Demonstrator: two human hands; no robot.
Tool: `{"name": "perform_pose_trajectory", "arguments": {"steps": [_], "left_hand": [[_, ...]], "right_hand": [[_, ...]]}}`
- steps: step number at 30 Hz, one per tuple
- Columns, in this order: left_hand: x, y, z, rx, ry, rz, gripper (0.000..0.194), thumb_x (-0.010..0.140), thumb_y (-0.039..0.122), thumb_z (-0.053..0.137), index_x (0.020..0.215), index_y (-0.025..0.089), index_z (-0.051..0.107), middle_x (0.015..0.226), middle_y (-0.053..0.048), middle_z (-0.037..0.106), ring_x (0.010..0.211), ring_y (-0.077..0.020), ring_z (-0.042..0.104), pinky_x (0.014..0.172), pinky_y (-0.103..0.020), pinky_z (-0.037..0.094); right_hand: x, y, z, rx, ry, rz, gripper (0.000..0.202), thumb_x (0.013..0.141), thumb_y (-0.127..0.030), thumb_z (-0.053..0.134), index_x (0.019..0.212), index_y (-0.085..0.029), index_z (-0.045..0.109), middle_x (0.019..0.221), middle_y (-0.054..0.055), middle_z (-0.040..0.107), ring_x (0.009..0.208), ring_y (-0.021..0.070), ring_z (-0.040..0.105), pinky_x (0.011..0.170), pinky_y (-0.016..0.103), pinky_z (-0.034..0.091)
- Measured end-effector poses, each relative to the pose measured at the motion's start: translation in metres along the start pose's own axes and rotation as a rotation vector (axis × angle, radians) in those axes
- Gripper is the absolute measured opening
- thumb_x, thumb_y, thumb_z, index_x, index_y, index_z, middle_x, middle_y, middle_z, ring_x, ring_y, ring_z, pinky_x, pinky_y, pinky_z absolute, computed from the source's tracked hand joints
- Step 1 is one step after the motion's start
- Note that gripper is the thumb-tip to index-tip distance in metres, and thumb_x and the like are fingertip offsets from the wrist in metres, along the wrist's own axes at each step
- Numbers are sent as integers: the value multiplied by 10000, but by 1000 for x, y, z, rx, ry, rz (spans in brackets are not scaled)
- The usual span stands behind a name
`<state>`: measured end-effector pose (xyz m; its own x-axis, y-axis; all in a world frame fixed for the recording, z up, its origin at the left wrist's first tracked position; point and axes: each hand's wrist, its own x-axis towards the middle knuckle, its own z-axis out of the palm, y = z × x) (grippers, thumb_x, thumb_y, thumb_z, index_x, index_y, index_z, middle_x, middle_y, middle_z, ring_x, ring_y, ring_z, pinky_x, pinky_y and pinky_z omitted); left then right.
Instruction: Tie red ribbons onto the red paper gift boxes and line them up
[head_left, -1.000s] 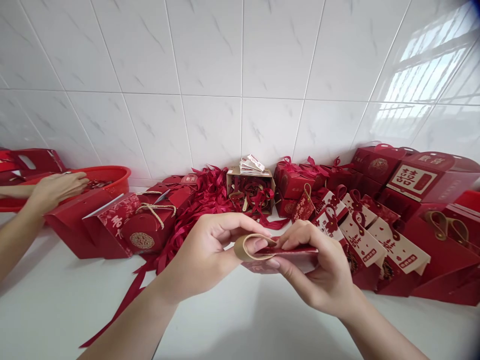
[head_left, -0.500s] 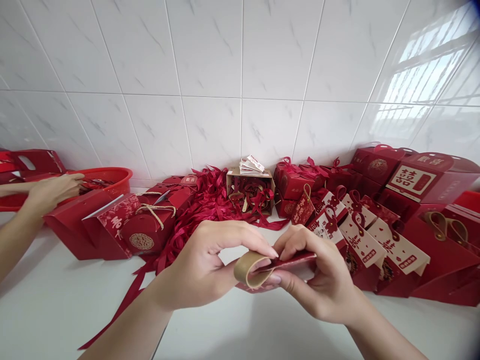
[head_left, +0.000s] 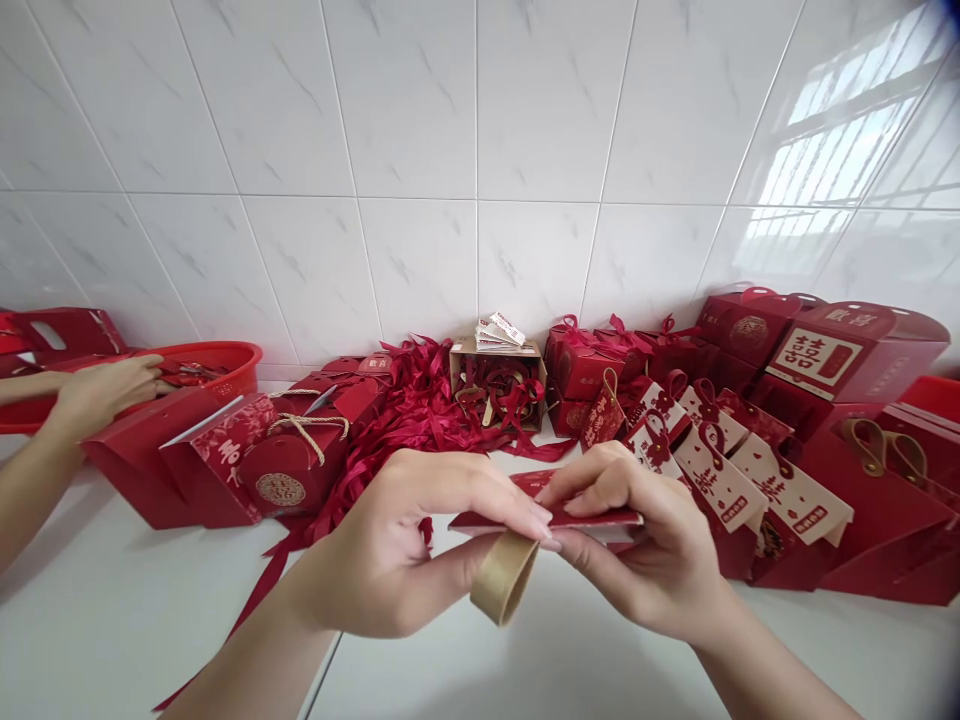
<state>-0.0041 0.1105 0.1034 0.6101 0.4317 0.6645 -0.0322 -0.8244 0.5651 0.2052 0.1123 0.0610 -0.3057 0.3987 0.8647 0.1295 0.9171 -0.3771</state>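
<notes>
Between my two hands, above the white table (head_left: 420, 672), is a small red folded paper gift box (head_left: 480, 522). A looped gold strap (head_left: 495, 592) hangs from its near side. My left hand (head_left: 390, 545) pinches the strap and the box edge between thumb and fingertips. My right hand (head_left: 637, 540) grips the right side of the box, fingers on top and thumb beneath. The fingers cover the place where strap and box meet.
Red ribbons (head_left: 405, 400) lie heaped behind my left hand. A cardboard box (head_left: 538, 415) holds straps. Red gift boxes (head_left: 795, 470) stand at right, a bag (head_left: 281, 470) with rope handles at left. Another person's hand (head_left: 105, 390) reaches to a red basket (head_left: 251, 365).
The gold strap loop has swung downward and now hangs below the box. The box has turned flatter, showing more of its red top. My left fingers have shifted onto its edge.
</notes>
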Motion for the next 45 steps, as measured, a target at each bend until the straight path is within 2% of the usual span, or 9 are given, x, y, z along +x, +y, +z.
{"name": "perform_pose_trajectory", "arguments": {"steps": [6,9,18,25,30,34,37,41,45], "left_hand": [[-2,1,-1,9,-7,44,303,799,56,605,1049,200,700,1036,-84,746,993,-237,679,957,-411,520],[-2,-1,-1,34,-7,40,286,822,93,583,1054,224,689,1112,-70,723,1051,-241,650,1004,-428,480],[-4,-3,2,-75,-30,-37,296,861,123,570,1122,236,649,1078,-84,695,996,-234,660,894,-383,550],[-1,-2,5,-76,46,-161,266,869,196,604,1121,267,647,1057,-48,693,1007,-225,655,882,-324,558],[-1,-2,7,-51,68,-211,328,850,117,612,1133,284,619,1083,-19,674,1034,-194,647,919,-282,538],[-2,-6,8,50,97,-194,386,782,45,657,1082,285,625,1033,-5,684,988,-186,663,853,-258,556],[-3,-12,10,144,179,-148,304,805,70,648,1028,276,642,959,0,700,930,-183,673,753,-243,570],[-4,-19,10,379,223,-81,342,823,33,587,1038,292,648,970,25,722,874,-149,686,738,-224,560],[-5,-23,9,566,195,-20,377,820,3,536,1064,275,627,996,16,723,896,-137,690,794,-226,551]], "right_hand": [[4,-3,-3,-50,84,-89,245,778,-53,718,840,-185,521,803,26,698,674,134,626,641,312,435],[4,-3,-4,-54,79,-104,238,785,-50,712,832,-181,519,788,26,691,660,130,616,633,315,426],[5,-5,-5,-97,60,-188,180,838,-88,671,820,-178,517,770,38,707,633,140,619,618,335,390],[10,-1,-5,-187,128,-253,189,857,-116,655,778,-194,503,749,31,720,622,148,639,619,337,394],[10,-2,-7,-239,171,-274,200,851,-118,660,771,-196,495,751,23,727,608,133,633,623,325,392],[9,0,-3,-261,223,-290,200,838,-110,667,771,-197,500,730,20,726,590,131,634,631,323,397],[8,1,2,-245,248,-233,192,838,-130,671,767,-209,511,753,17,731,619,136,653,645,322,415],[8,3,7,-127,234,53,206,798,-170,735,771,-214,536,784,15,727,690,148,672,668,301,473],[7,7,6,-67,78,268,245,804,-164,707,1015,-217,595,868,21,708,778,156,663,741,304,522]]}}
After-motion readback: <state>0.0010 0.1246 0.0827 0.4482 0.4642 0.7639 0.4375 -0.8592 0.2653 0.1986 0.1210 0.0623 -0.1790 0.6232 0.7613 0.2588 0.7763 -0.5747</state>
